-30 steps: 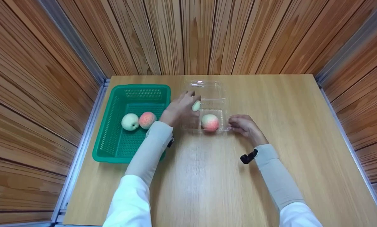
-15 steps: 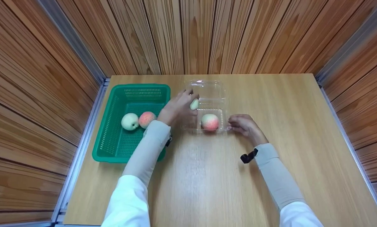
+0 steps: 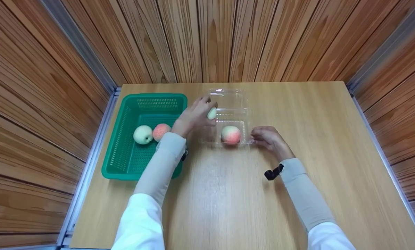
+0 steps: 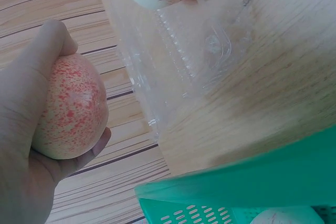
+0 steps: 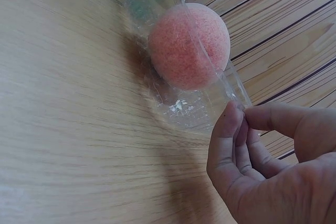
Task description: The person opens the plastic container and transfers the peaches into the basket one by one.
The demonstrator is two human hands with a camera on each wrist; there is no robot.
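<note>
At the left side of the clear box point(image 3: 242, 121), our left hand point(image 3: 196, 116) grips a peach point(image 4: 73, 108) between thumb and fingers; our right hand point(image 3: 267, 137) pinches the box's right edge. Another peach point(image 3: 231, 135) sits inside. We expect light, firm fruit, best cupped at its widest; the box may flex.

Left hand point(image 3: 195, 116): fingers curl round a pale peach point(image 3: 212, 113) at the left side of an open plastic box point(image 3: 230, 122). Right hand point(image 3: 268, 138): fingertips pinch the box's near right corner. Second peach point(image 3: 231, 135) sits in the box, left of the right fingertips. Green basket point(image 3: 115, 149), left of the left fingers, contains a white peach point(image 3: 143, 134) beside a pink peach point(image 3: 160, 131).
</note>
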